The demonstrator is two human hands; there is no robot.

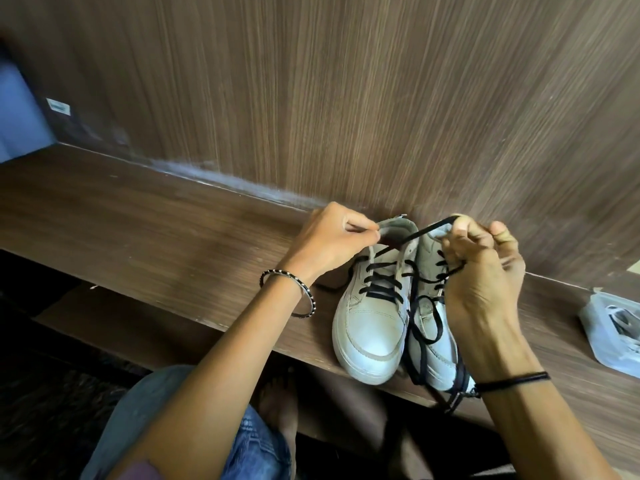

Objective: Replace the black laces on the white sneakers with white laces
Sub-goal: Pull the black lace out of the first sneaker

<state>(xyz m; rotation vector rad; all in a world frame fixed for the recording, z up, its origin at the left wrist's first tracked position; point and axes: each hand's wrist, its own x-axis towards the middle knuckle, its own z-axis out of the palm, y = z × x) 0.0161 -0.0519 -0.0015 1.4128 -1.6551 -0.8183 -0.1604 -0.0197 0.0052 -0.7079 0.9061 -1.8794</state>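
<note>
Two white sneakers stand side by side on a wooden ledge, toes toward me. The left sneaker [372, 327] has a black lace [382, 289] crossed through its eyelets. My left hand [329, 244] pinches the collar of that sneaker at its heel end. My right hand [485, 271] is over the right sneaker [433, 344] and grips a strand of black lace that runs taut from the left sneaker's top eyelets over my fingers. Loose black lace loops [426, 327] lie across the right sneaker and hang off the ledge edge.
The wooden ledge [156, 237] runs left to right against a wood-panel wall [346, 98]. A clear plastic packet [613, 330] with something pale inside lies on the ledge at the far right. My knee in jeans and a bare foot are below the ledge.
</note>
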